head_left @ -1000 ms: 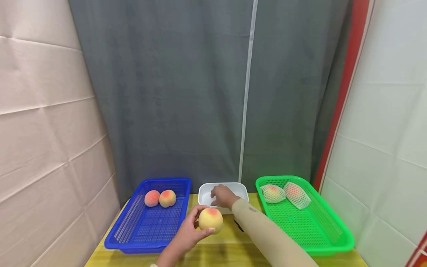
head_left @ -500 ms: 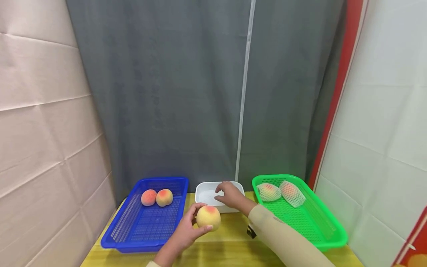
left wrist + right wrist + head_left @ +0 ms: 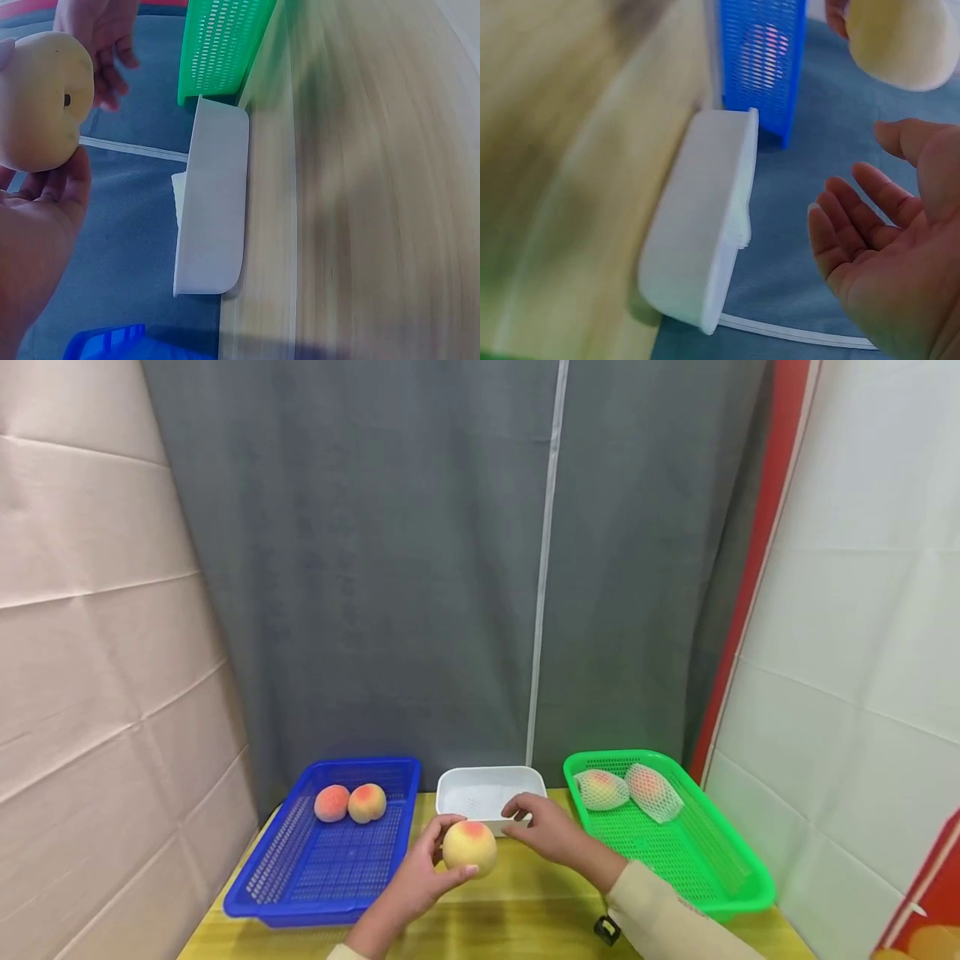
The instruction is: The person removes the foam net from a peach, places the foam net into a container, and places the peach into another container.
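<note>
My left hand (image 3: 423, 877) grips a yellow peach (image 3: 470, 849) with a red top, thumb on the near side and fingers behind. The left wrist view shows the underside of this peach (image 3: 49, 101), with a small dark hole. To its right my right hand (image 3: 551, 833) hovers near the front of a white tray (image 3: 491, 772), fingers loosely bent and holding nothing. That empty palm (image 3: 900, 277) faces the peach, apart from it, in the right wrist view. Some white material (image 3: 178, 196) pokes above the tray's rim in the left wrist view; its kind is unclear.
A blue basket (image 3: 247, 893) on the left holds a red peach (image 3: 332, 803) and a yellow-red peach (image 3: 367, 803). In the green basket (image 3: 753, 877) on the right lie two peaches (image 3: 602, 790) in white foam nets. A grey curtain (image 3: 360, 568) hangs behind the wooden table (image 3: 495, 927).
My right hand has come out of the white tray and moved right and toward me. The left hand keeps holding the peach in nearly the same spot. The head view has shifted slightly.
</note>
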